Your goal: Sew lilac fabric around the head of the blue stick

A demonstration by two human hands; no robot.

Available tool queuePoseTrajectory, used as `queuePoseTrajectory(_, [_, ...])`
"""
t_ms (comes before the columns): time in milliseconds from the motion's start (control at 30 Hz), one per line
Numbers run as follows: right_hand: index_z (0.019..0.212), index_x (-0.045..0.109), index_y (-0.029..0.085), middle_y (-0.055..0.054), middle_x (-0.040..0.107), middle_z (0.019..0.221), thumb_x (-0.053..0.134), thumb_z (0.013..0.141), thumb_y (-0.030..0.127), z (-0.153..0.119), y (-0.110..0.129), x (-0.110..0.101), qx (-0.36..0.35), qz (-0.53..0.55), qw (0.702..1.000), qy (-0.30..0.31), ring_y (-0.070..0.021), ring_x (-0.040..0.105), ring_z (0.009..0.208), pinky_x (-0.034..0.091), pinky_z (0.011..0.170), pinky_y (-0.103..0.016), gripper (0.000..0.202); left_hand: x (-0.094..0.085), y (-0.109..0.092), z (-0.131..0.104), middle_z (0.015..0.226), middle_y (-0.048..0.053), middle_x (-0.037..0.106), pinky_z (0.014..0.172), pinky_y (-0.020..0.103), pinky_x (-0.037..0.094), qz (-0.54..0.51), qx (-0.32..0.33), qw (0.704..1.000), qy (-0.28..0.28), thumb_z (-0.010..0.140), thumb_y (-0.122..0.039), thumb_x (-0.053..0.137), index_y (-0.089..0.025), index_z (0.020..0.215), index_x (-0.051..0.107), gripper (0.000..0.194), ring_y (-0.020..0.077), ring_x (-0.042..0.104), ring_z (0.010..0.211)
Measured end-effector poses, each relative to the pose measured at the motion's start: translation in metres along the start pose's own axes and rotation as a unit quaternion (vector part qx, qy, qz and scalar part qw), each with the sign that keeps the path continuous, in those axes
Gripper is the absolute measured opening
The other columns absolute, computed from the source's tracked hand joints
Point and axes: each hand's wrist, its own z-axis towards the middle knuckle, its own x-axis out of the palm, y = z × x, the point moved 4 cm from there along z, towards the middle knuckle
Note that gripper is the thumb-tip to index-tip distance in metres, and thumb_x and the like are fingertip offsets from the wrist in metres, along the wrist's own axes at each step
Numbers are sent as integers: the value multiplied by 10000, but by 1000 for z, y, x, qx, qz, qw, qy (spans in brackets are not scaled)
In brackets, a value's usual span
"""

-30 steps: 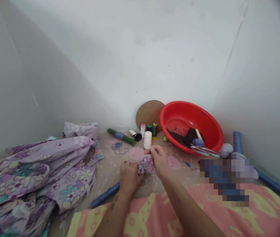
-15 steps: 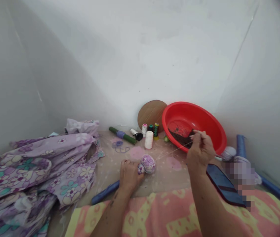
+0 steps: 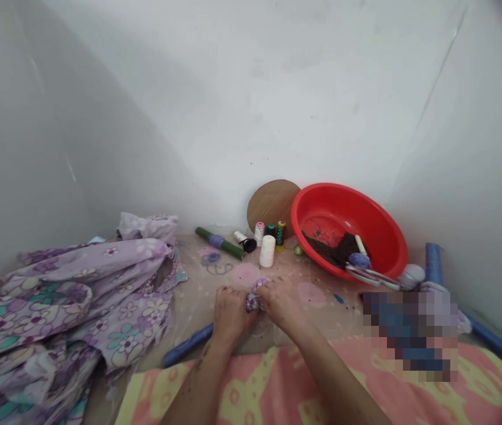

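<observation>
Small cloth bundle (image 3: 253, 303), lilac-white with purple floral print; rounded, partly covered by the hands. Lies between them, nearer the wearer than the white thread spool (image 3: 267, 251). Left hand (image 3: 232, 310): fingers curled, gripping the bundle's near end. Right hand (image 3: 281, 302): fingers bent over its other side; cannot tell whether they pinch anything.

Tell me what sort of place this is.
Probably a small sewing or craft corner, perhaps in a home: a white spool of thread stands on the covered surface, floral fabric lies heaped at the left, and a red basin holds a bundle of blue yarn.
</observation>
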Motion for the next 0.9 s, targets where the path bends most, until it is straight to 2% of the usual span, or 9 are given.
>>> queuePoseTrajectory(133, [670, 613, 175, -53, 621, 677, 491, 755, 144, 2, 0, 5, -12, 3, 1000, -26, -167, 517, 687, 303, 648, -287, 152, 0, 0, -1, 787, 75, 640, 831, 356, 239, 1, 2, 1000, -3, 679, -354, 497, -183, 786, 626, 239, 224, 503, 796])
queuePoseTrajectory(233, [673, 606, 168, -47, 612, 674, 456, 782, 175, -2, -11, -3, 33, 72, 986, -144, -157, 519, 683, 332, 646, -267, 185, 0, 1, -1, 774, 74, 635, 827, 356, 238, -1, 8, 1000, -6, 681, -357, 497, -185, 768, 625, 231, 223, 501, 794])
queuePoseTrajectory(400, [730, 609, 154, -47, 596, 680, 457, 793, 295, -26, -59, -33, 224, 157, 878, -393, -150, 518, 660, 376, 639, -255, 217, -2, 0, -1, 770, 66, 627, 822, 349, 239, -11, 19, 1000, -8, 685, -371, 494, -202, 815, 623, 250, 212, 500, 787])
queuePoseTrajectory(500, [773, 625, 140, -60, 606, 689, 462, 787, 350, -42, -88, -42, 324, 144, 816, -456, -161, 532, 653, 388, 639, -266, 266, -3, -1, -1, 779, 67, 626, 836, 349, 229, -12, 18, 1000, -4, 687, -382, 490, -208, 832, 624, 263, 210, 499, 793])
queuePoseTrajectory(600, [891, 628, 126, -98, 640, 803, 442, 797, 350, -51, -103, -43, 355, 131, 791, -480, -183, 562, 734, 395, 682, -281, 306, -4, -1, 0, 786, 68, 625, 852, 347, 218, -11, 10, 1000, 8, 684, -377, 492, -209, 818, 626, 253, 212, 498, 810])
queuePoseTrajectory(633, [935, 619, 126, -105, 643, 846, 437, 801, 339, -51, -103, -43, 347, 130, 799, -474, -187, 565, 764, 395, 696, -285, 310, -4, -1, 0, 793, 68, 625, 855, 346, 217, -11, 5, 1000, 13, 682, -380, 496, -210, 816, 626, 253, 213, 498, 818])
queuePoseTrajectory(700, [961, 611, 143, -96, 645, 871, 436, 803, 314, -44, -94, -40, 291, 138, 846, -424, -185, 567, 775, 395, 697, -287, 291, -5, -2, 0, 806, 68, 627, 855, 346, 219, -12, -2, 1000, 20, 679, -390, 503, -211, 817, 626, 258, 216, 498, 833])
queuePoseTrajectory(800, [885, 633, 197, -56, 645, 808, 454, 794, 278, -25, -59, -31, 139, 150, 941, -270, -177, 554, 757, 380, 688, -285, 215, -7, -4, -1, 806, 68, 632, 851, 351, 229, -10, 0, 1000, 20, 683, -375, 505, -206, 815, 628, 248, 218, 501, 830])
queuePoseTrajectory(900, [901, 624, 240, -37, 625, 782, 488, 776, 243, -12, -24, -21, 38, 103, 984, -139, -184, 519, 787, 340, 719, -303, 185, -9, -5, -1, 813, 71, 638, 866, 359, 224, -5, -4, 1000, 17, 685, -345, 505, -196, 811, 631, 232, 220, 504, 834])
